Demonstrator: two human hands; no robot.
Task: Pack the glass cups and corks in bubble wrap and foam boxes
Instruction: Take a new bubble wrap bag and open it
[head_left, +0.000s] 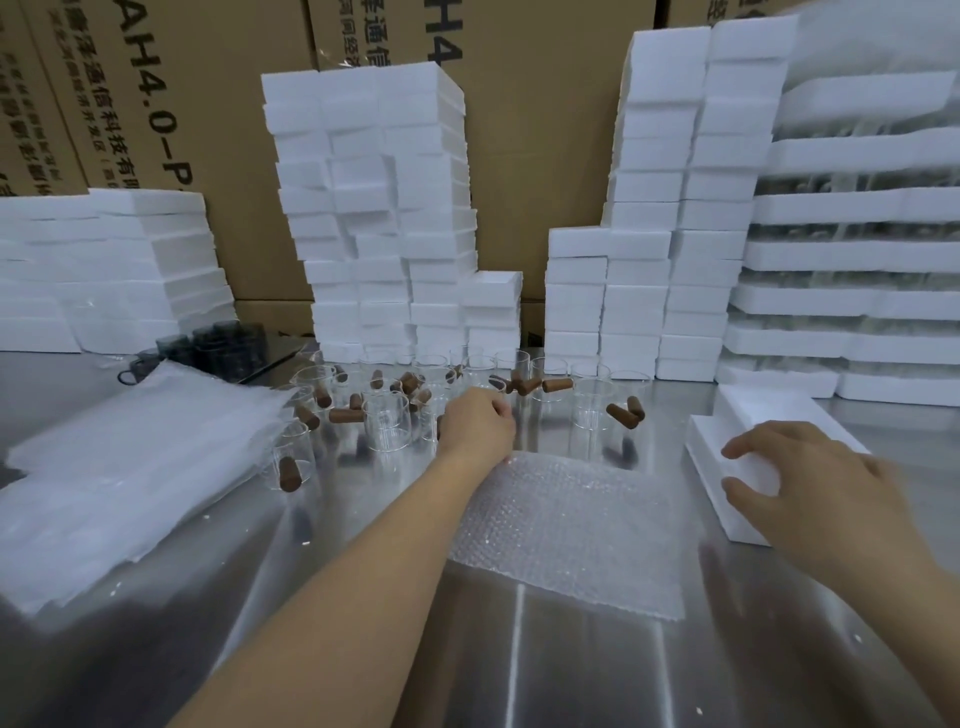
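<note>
A sheet of bubble wrap (566, 530) lies flat on the near middle of the steel surface (519, 665), likely spread ready for a cup. The left hand (475, 426) reaches just past its far edge into the cluster of glass cups (384, 421). Its fingers curl downward, but I cannot tell whether they hold anything. The right hand (810, 483) grips the foam box (763, 410) at the right, fingers bent over its top and thumb against its side, probably to draw it closer. The cups are clear, thin-walled cylinders, mostly upright, with brown corks (558, 384) scattered among them.
</note>
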